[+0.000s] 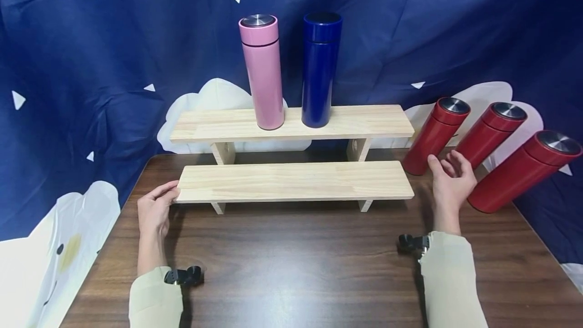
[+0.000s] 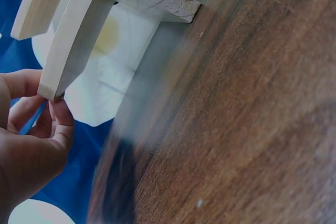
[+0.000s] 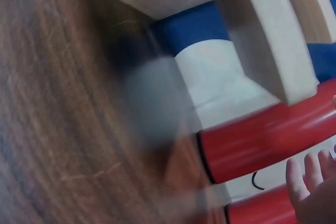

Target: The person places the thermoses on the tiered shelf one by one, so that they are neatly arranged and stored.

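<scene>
Three red cylindrical flasks (image 1: 484,135) stand, frame right, by our loosely spread right hand (image 1: 451,183); our left hand (image 1: 154,210) pinches the central two-tier pale wooden rack (image 1: 296,182), topped by a pink cylindrical flask (image 1: 264,80) and a blue cylindrical flask (image 1: 320,75).

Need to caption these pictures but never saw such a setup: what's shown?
There's no machine. A person's left hand pinches the lower board of a stepped, pale wooden rack; the right hand, beside three red cylindrical flasks, appears to hold nothing. The rack's upper board carries a pink cylindrical flask and a navy cylindrical flask. Rack and red flasks stand on a brown wood-grain table. The large picture comes from a head camera, the smaller two from the left wrist camera and right wrist camera.
</scene>
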`<state>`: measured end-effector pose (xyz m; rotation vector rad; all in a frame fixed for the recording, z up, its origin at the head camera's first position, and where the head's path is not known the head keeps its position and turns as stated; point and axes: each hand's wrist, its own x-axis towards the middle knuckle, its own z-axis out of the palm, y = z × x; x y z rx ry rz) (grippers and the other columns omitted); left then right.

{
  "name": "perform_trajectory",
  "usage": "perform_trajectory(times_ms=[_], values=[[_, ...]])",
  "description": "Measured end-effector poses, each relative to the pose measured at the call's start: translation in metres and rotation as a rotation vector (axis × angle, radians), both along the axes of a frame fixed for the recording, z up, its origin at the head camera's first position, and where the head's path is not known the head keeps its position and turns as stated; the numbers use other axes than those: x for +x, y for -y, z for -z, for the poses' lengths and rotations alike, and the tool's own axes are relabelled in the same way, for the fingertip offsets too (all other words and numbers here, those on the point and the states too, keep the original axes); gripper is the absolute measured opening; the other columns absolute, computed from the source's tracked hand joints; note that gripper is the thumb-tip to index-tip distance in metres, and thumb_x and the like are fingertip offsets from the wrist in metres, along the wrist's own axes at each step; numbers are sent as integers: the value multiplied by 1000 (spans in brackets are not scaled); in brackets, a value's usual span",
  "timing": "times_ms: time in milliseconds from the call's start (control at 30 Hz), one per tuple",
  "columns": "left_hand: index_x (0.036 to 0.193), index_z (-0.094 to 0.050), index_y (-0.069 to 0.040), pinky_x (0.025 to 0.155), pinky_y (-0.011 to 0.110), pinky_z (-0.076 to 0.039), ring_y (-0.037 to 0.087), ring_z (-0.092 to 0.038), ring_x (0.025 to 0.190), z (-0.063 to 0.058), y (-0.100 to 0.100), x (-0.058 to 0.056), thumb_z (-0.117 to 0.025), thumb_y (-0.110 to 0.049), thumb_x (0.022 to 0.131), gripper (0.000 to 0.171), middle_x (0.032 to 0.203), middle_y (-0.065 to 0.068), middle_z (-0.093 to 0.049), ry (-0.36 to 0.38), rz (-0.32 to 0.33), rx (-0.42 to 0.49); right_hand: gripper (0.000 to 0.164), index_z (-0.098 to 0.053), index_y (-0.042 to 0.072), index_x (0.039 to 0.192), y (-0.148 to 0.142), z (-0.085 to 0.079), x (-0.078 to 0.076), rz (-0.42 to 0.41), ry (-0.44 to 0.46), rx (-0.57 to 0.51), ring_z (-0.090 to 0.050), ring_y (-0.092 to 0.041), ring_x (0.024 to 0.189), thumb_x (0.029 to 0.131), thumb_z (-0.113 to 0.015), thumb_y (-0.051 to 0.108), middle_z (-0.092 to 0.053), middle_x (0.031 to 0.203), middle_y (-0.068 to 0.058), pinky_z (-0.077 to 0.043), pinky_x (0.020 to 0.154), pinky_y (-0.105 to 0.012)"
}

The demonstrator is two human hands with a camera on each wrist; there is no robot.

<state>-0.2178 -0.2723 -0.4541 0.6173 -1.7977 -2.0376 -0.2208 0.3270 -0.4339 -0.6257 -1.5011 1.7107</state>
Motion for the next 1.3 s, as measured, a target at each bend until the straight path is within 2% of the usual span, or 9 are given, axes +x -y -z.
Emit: perform_trajectory(times_ms=[200, 467, 567, 800, 1067, 1300], values=[[104, -76, 8, 59, 17, -49, 9, -59, 64, 1, 0, 2, -73, 12, 82, 23, 83, 8, -74, -17, -1, 7, 51, -70, 16, 127, -4, 12, -4, -15, 23, -27, -61, -18, 108, 80, -87, 13, -63, 123, -4, -49, 98, -22], [104, -78, 5, 60, 17, -50, 8, -61, 65, 1, 2, 3, -75, 10, 82, 23, 86, 8, -75, 5, -8, -5, 59, -67, 12, 131, -11, 25, -16, -38, 69, -49, -59, -17, 110, 77, -90, 12, -61, 130, -10, -50, 94, -21], [103, -78, 4, 60, 17, -50, 8, -61, 66, 1, 2, 3, -75, 10, 82, 23, 85, 6, -75, 9, -8, -2, 62, -65, 14, 134, -14, 29, -22, -46, 104, -58, -56, -17, 115, 77, -89, 13, -60, 133, -9, -48, 98, -23], [103, -78, 3, 60, 16, -50, 7, -61, 66, -2, 2, 2, -72, 11, 83, 22, 83, 2, -75, 10, -5, -14, 67, -58, 20, 142, -18, 31, -33, -90, 187, -23, -50, -20, 132, 81, -87, 18, -55, 146, -5, -41, 110, -32], [101, -79, 3, 59, 16, -49, 7, -59, 63, -1, -1, 1, -71, 11, 84, 21, 77, -3, -73, -3, 5, -16, 70, -54, 23, 144, -22, 33, -42, -97, 213, -16, -49, -19, 134, 82, -86, 14, -51, 149, -4, -38, 113, -34], [104, -78, 5, 58, 16, -49, 8, -59, 63, 1, 0, -1, -74, 11, 82, 23, 83, 3, -74, -11, -7, 7, 76, -46, 27, 149, -25, 36, -47, -146, 257, -48, -43, -18, 140, 84, -85, 19, -46, 154, 0, -35, 115, -38]])
